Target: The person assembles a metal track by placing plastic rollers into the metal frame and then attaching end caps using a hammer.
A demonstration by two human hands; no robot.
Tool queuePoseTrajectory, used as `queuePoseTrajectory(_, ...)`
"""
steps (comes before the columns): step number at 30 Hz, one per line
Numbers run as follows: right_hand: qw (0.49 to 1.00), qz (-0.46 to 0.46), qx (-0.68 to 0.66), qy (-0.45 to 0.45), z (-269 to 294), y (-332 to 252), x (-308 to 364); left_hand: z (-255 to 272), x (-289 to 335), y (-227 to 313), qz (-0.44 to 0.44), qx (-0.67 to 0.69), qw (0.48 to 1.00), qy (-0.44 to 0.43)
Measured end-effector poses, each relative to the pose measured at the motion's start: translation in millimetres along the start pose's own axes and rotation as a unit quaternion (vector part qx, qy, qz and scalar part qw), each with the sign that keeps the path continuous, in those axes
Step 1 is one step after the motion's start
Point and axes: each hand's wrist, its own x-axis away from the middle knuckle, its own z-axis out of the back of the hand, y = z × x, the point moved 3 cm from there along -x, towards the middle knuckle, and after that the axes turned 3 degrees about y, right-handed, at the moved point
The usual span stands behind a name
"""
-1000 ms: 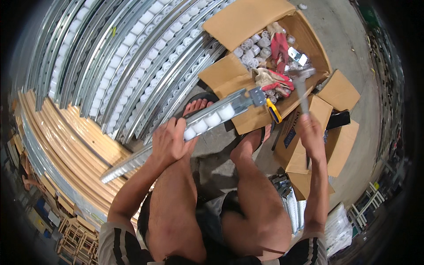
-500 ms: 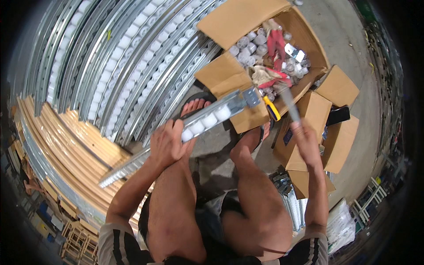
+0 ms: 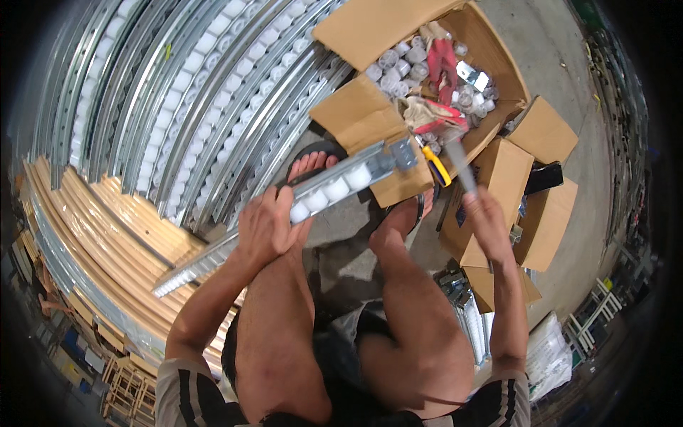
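Observation:
My left hand is wrapped round a metal roller track fitted with white rollers. The track slants across my left leg. At its far end a grey metal bracket lies over a cardboard flap. In my right hand is what looks like a hammer, its grey handle pointing up and left. Motion smears its head, just right of the bracket. A yellow-and-blue screwdriver sits between the bracket and the hammer. Behind them red-and-white work gloves lie in an open cardboard box.
Loose white rollers fill part of the big box. Smaller open cartons stand at the right. Many roller tracks lie side by side at the upper left, over wrapped tan lengths. A white plastic bag is at lower right.
The view has shifted slightly. My left hand keeps its grip on the roller track, and my right hand has moved a little left and up with the hammer.

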Motion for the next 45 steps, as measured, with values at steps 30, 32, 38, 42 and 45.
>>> queuePoseTrajectory(30,0.996,-0.016,-0.072,0.052,-20.8,-2.6,5.2,-1.3,-1.8,3.0,0.006,-0.004,1.0,-0.021)
queuePoseTrajectory(32,0.993,0.027,-0.111,0.033,-26.1,2.9,2.6,0.1,-8.6,7.0,-0.001,-0.014,0.999,-0.033)
queuePoseTrajectory(38,0.984,-0.063,-0.153,0.06,-2.2,12.9,-4.0,-2.7,-9.1,1.8,-0.006,-0.03,0.999,-0.03)
queuePoseTrajectory(42,0.989,0.084,0.118,-0.022,-40.5,4.1,11.5,-5.5,-7.3,4.9,-0.007,0.011,0.999,-0.04)
queuePoseTrajectory(45,0.999,0.011,-0.043,-0.011,-22.9,14.3,1.8,-4.3,-0.8,2.8,0.0,-0.024,0.999,-0.037)
